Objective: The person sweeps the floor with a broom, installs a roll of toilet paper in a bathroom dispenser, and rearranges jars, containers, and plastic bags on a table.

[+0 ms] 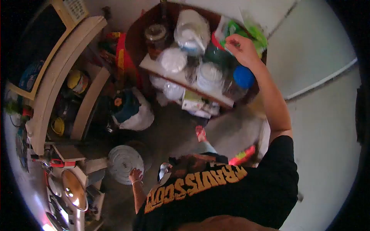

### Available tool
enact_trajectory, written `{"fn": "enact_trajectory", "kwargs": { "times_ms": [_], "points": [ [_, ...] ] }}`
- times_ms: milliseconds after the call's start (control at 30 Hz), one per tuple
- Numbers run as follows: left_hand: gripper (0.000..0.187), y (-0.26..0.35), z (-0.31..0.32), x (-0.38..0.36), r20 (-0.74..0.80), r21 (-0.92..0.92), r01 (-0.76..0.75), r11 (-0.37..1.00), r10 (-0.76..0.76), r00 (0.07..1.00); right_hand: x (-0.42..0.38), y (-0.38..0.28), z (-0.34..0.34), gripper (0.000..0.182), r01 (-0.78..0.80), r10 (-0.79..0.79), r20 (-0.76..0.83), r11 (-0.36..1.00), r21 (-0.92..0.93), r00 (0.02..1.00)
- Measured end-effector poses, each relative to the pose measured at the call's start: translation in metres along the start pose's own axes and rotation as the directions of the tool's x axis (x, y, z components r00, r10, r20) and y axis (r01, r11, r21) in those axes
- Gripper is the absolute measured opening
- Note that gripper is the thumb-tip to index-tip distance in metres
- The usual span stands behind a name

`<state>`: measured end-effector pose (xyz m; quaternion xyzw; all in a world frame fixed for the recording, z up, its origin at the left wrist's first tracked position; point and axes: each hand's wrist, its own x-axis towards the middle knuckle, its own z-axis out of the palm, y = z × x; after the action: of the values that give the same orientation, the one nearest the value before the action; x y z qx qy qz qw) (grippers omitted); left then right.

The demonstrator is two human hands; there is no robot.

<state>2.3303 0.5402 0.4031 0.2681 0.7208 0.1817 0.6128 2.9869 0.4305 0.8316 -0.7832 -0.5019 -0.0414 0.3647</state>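
Observation:
Over the top shelf of a corner rack, my right hand [242, 50] has its fingers curled together, their tips right by the red rim of a jar [217, 41]. I cannot tell what the fingers hold. Behind that hand lies a bright green plastic bag [248, 32], and a jar with a blue lid [243, 77] stands just below my wrist. My left hand [135, 176], a bracelet at its wrist, hangs low with fingers apart and nothing in them. It overlaps the edge of a round grey ridged lid [125, 163] in this view.
White-lidded jars [173, 60] and a plastic-wrapped container [191, 32] crowd the brown rack [135, 30]. A white sack [138, 115] sits on the floor. Shelves with tins [78, 81] and metal pans [74, 188] line the left. A pale door-like panel [316, 65] stands at right.

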Motion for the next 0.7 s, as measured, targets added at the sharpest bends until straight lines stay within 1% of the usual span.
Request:
{"fn": "enact_trajectory", "kwargs": {
  "times_ms": [100, 133, 233, 333, 433, 533, 633, 667, 700],
  "points": [
    [0.021, -0.010, 0.066, -0.014, 0.118, -0.020, 0.028, 0.999, -0.026, 0.993, 0.083, 0.029, 0.001, 0.028, 0.133, -0.091, 0.187, 0.965, -0.227, 0.978],
    [0.020, -0.012, 0.085, -0.021, 0.130, -0.021, -0.011, 1.000, 0.014, 0.991, 0.106, 0.040, 0.012, 0.045, 0.096, -0.029, 0.245, 0.960, -0.264, 0.969],
    [0.017, -0.017, 0.157, -0.063, 0.154, 0.010, -0.106, 0.994, 0.103, 0.983, 0.153, 0.051, 0.040, 0.059, 0.183, 0.004, 0.380, 0.872, -0.455, 0.925],
    [0.014, -0.008, 0.241, -0.096, 0.204, 0.016, -0.201, 0.979, 0.194, 0.960, 0.172, 0.061, 0.059, 0.070, 0.215, -0.072, 0.311, 0.866, -0.452, 0.947],
    [0.017, 0.005, 0.273, -0.120, 0.153, 0.022, -0.335, 0.942, 0.328, 0.932, 0.188, 0.069, 0.066, 0.052, 0.301, -0.138, 0.378, 0.857, -0.417, 0.915],
    [0.018, 0.040, 0.288, -0.156, 0.108, -0.030, -0.360, 0.932, 0.361, 0.926, 0.201, 0.081, 0.068, 0.040, 0.355, -0.144, 0.488, 0.858, -0.372, 0.861],
    [0.017, 0.033, 0.288, -0.116, 0.123, -0.111, -0.525, 0.844, 0.536, 0.835, 0.199, 0.083, 0.072, 0.026, 0.306, -0.090, 0.461, 0.855, -0.419, 0.883],
    [0.018, 0.044, 0.295, -0.122, 0.109, -0.111, -0.511, 0.852, 0.522, 0.846, 0.199, 0.083, 0.070, 0.024, 0.307, -0.091, 0.456, 0.851, -0.425, 0.885],
    [0.018, 0.072, 0.308, -0.142, 0.098, -0.110, -0.496, 0.861, 0.506, 0.857, 0.199, 0.083, 0.068, 0.022, 0.305, -0.089, 0.451, 0.848, -0.433, 0.888]
  ]
}}
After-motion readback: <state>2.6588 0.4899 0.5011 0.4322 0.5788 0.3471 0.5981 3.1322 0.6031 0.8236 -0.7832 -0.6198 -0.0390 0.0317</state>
